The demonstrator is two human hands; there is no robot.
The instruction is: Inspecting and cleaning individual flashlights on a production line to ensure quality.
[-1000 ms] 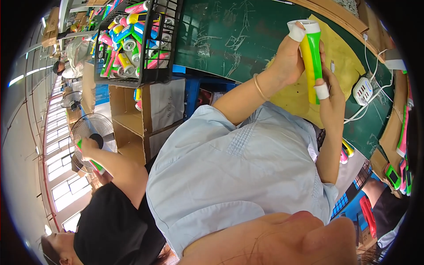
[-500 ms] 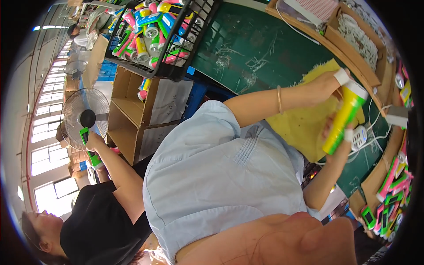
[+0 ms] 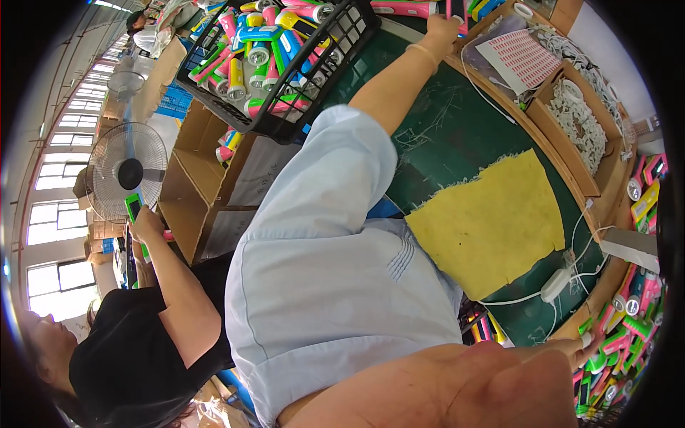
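My left hand [image 3: 442,30] is stretched out to the far edge of the green table, fingers closed on a pink flashlight with a dark panel [image 3: 457,11], partly cut off by the frame. Beside it lies another pink flashlight [image 3: 403,8]. At the lower right, my right hand [image 3: 576,347], with white wrapping on a finger, reaches to a heap of coloured flashlights [image 3: 628,342]. Its fingers are bent around a green flashlight [image 3: 586,327], of which only a small part shows. A yellow cloth [image 3: 492,221] with frayed edges lies flat on the table between my hands.
A black plastic crate [image 3: 267,118] of flashlights stands at the table's left. A small cardboard box [image 3: 571,118] holds white pieces; near it lies a printed sheet [image 3: 517,60]. A white cable with an inline box [image 3: 555,285] crosses the table. A co-worker in black [image 3: 153,349] sits left.
The yellow-green flashlight has left its place above the cloth. My left hand has moved to the far edge, onto a pink flashlight; my right hand has moved down to the heap.
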